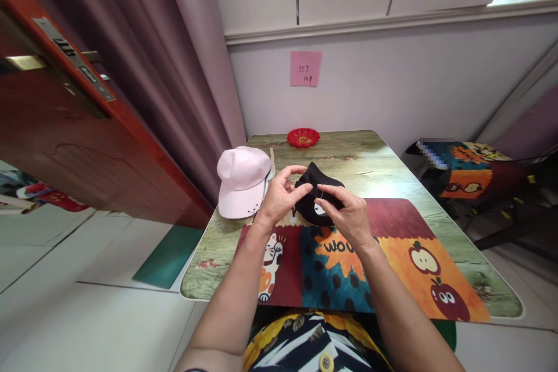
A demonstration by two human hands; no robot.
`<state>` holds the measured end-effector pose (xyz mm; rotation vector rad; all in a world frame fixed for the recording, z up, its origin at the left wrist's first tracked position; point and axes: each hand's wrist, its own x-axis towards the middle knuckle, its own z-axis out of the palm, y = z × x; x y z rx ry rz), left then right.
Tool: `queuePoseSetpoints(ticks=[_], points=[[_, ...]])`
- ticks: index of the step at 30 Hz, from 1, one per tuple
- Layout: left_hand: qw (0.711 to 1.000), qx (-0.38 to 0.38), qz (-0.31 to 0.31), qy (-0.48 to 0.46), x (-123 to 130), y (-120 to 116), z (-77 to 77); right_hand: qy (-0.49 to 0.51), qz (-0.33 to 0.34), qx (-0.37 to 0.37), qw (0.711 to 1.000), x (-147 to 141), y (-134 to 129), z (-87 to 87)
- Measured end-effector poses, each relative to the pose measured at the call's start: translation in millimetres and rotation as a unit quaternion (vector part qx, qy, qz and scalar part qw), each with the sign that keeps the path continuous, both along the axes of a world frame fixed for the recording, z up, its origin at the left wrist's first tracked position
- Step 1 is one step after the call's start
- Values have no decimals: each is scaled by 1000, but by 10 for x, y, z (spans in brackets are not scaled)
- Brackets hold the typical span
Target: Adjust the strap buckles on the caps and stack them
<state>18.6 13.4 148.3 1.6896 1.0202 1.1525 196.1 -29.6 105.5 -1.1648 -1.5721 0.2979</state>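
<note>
Over the front half of the table, a black cap [317, 173] is held between my two hands, with a round white patch [319, 208] partly showing on it. My left hand [284, 193] is closed on the cap's left edge, thumb and fingers pinching the fabric. Between the thumb and forefinger of my right hand [344, 213] is a thin, light, pin-like thing [321, 194], right against the black fabric; its exact kind is too small to tell. A pale pink cap [243, 170] with small rings on its brim rests to the left of my left hand.
A red scalloped dish [303, 138] is at the back of the wood-patterned table [349, 154]. A colourful printed mat [399, 218] lies along the front. An open wooden door [96, 151] and a curtain [183, 70] flank the left. A pink note [306, 68] is on the wall.
</note>
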Motion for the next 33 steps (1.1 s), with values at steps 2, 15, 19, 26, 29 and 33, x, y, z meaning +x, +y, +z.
queuePoseSetpoints(ticks=[2, 15, 19, 26, 29, 33], points=[[993, 13, -92, 74, 1, 122, 71, 5, 1, -5, 1000, 38, 15, -40], [991, -127, -49, -4, -155, 27, 57, -74, -56, -79, 993, 416, 132, -151], [988, -148, -11, -38, -94, -81, 51, -7, -48, -43, 998, 251, 67, -33], [986, -154, -36, -47, 22, -184, 14, -71, -60, 38, 995, -10, -167, 313], [988, -140, -41, -48, 76, -237, -9, -113, -61, 11, 992, -94, -202, 391], [987, -135, -69, -55, 128, -281, -69, -154, -49, -39, 986, -154, -192, 395]])
